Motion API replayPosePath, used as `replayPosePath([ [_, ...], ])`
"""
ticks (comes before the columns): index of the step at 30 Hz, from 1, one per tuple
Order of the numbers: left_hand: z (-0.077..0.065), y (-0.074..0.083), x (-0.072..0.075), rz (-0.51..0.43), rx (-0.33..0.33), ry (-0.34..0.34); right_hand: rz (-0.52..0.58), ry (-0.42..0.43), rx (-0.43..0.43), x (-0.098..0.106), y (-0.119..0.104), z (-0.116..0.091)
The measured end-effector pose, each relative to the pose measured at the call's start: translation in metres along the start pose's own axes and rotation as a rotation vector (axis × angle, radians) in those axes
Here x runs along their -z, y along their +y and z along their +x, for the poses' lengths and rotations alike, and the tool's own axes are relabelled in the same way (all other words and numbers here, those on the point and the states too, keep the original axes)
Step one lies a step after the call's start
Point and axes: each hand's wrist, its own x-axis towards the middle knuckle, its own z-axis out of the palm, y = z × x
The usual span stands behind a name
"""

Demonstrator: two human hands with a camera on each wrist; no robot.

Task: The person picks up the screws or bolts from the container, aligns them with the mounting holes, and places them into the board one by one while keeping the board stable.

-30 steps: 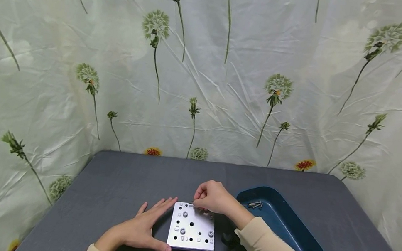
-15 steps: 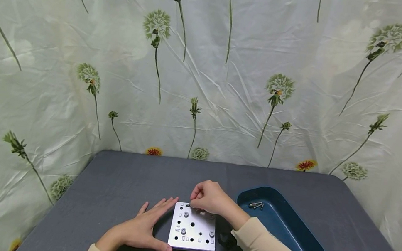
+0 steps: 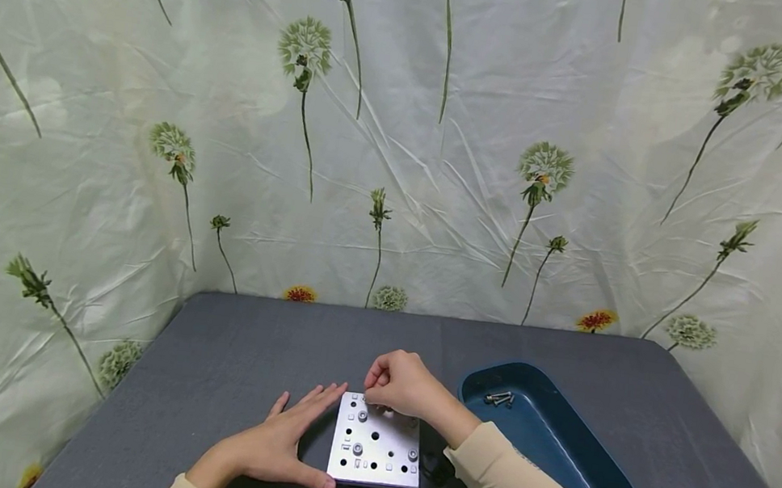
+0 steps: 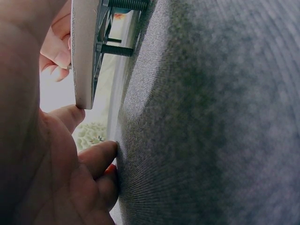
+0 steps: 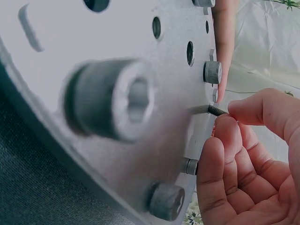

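Observation:
A silver square metal plate point(image 3: 392, 439) with holes and several socket-head cap screws point(image 3: 358, 449) stands in front of me. In the left wrist view, threaded shanks point(image 4: 117, 50) stick out beneath it. My left hand point(image 3: 270, 451) spreads along its left side, thumb at the near corner and fingertips at the far one. Over the far edge, my right hand point(image 3: 403, 382) pinches a small screw point(image 5: 217, 110) between thumb and index finger. Its threaded shank points toward the plate face, close to the far-edge row, as the right wrist view shows. The fingertips hide its other end.
A dark blue tray point(image 3: 557, 439) lies to the right, partly behind my right forearm, with several loose screws point(image 3: 499, 398) at its far end. Grey cloth point(image 3: 262, 342) covers the table, and a flower-print curtain point(image 3: 407, 116) hangs behind it.
My right hand has shifted slightly left along the plate's far edge. The small screw, showing at its fingertips a second ago, is now mostly hidden in the head view. My left hand stays put.

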Motion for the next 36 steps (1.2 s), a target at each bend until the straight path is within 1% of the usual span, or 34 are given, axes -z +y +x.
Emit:
replayPosePath([
  [17, 0.001, -0.001, -0.002, 0.001, -0.004, 0.006, -0.014, 0.008, 0.027, 0.000, -0.002, -0.003],
  [22, 0.001, -0.001, -0.002, -0.001, 0.003, 0.006, -0.019, 0.003, 0.019, 0.002, -0.002, -0.003],
  [29, 0.001, -0.001, -0.001, 0.002, 0.016, 0.006, 0.011, -0.003, 0.001, 0.006, -0.002, -0.003],
  [36, 0.000, 0.000, -0.001, -0.006, 0.006, 0.005, 0.012, 0.013, 0.001, 0.014, 0.000, -0.007],
])
